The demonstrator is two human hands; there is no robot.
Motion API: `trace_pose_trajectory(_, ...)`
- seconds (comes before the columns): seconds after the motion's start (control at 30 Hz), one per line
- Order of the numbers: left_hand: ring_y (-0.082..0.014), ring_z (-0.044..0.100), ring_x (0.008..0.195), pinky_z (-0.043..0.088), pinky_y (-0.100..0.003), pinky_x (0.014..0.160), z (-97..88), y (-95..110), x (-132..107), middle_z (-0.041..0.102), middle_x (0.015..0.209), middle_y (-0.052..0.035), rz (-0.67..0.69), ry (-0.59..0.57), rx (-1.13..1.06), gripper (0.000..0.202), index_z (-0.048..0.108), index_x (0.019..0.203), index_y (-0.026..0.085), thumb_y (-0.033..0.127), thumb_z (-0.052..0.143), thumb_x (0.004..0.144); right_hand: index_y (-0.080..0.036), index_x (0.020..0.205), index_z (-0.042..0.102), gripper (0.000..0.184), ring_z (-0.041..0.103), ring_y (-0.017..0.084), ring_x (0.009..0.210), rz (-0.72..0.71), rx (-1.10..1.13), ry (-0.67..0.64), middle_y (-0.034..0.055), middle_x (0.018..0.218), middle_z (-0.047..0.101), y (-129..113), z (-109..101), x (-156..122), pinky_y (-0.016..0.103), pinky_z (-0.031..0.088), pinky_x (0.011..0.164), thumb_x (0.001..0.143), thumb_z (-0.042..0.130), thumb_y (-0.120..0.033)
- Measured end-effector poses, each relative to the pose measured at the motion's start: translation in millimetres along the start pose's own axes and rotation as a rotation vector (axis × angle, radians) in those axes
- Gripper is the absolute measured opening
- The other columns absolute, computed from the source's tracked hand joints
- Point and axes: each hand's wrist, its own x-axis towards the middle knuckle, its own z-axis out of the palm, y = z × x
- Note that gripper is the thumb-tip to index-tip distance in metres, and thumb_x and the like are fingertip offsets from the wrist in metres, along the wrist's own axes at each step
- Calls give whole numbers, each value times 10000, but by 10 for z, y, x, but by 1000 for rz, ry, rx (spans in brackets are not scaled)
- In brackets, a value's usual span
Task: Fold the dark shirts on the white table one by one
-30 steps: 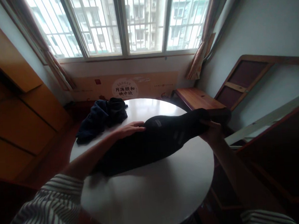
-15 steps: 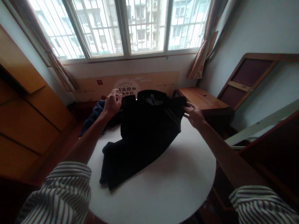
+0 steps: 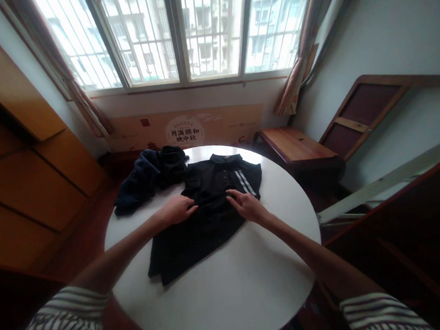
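Note:
A black polo shirt (image 3: 203, 226) lies front side up on the white round table (image 3: 229, 295), its collar toward the window. Buttons run below the collar, and two pale stripes cross the chest on the right. My left hand (image 3: 178, 209) hovers over or rests lightly on the shirt's left side, thumb and fingers apart. Across from it, my right hand (image 3: 246, 205) is over the chest just below the stripes, its fingers also parted. Whether the fingertips touch the cloth is hard to see. Neither hand grips anything.
A heap of dark blue and black clothing (image 3: 145, 177) lies at the table's far left. Beyond the table stands a printed cardboard panel (image 3: 210, 128) under the window. To the right are a low wooden stand (image 3: 297, 147) and a leaning wooden frame (image 3: 366, 104).
The shirt has come down from being held up at its shoulders and now lies flat. Both hands have let go, moving toward me and closer together.

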Motion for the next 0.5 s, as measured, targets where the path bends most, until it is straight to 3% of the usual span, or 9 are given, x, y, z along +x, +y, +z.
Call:
trace_pose_trajectory(0.07,-154,495,521,371,-277,563,-70,299,-80,528,534,-6,103,-73,-171,486,625,607,209,591,529,892,-268,1177,669,385,581,187,577,29,-6,-5,-13,593,585,-24,31,42,278,402,593,941,522,-535)
trace_pose_trajectory(0.17,-125,494,503,362,-242,505,-105,698,-149,571,578,17,257,-389,-492,432,705,810,199,556,502,942,-243,864,678,323,585,184,624,53,1,5,5,640,602,-31,31,46,283,399,616,891,591,-553)
trace_pose_trajectory(0.23,-137,577,567,426,-238,550,-74,808,-98,660,693,-2,294,-576,-628,407,718,1022,211,522,460,975,-218,717,601,343,555,169,598,70,64,-16,2,624,580,-2,-30,1,282,394,581,820,671,-537)
trace_pose_trajectory(0.27,-149,617,614,456,-242,586,-48,797,-36,690,749,-12,276,-585,-643,399,707,1089,218,505,450,984,-214,720,578,338,531,155,567,86,130,-31,-14,601,558,22,-81,-36,274,385,544,777,711,-519)
trace_pose_trajectory(0.3,-161,648,662,479,-247,622,-19,743,48,708,792,-19,222,-511,-609,383,705,1106,226,494,462,980,-212,768,572,335,507,141,533,109,217,-51,-36,579,535,48,-142,-82,262,372,504,739,741,-500)
trace_pose_trajectory(0.43,-251,685,928,501,-291,782,77,290,472,732,975,-108,-104,26,-287,331,724,1040,179,460,624,897,-199,1100,528,530,493,113,430,269,570,-157,-109,528,478,126,-394,-312,226,387,420,724,757,-494)
trace_pose_trajectory(0.5,-305,657,1047,482,-328,865,114,63,651,708,1066,-187,-185,119,-225,380,699,1100,107,418,650,887,-183,1240,477,642,548,129,432,316,627,-219,-100,530,521,150,-457,-409,233,441,429,754,739,-512)
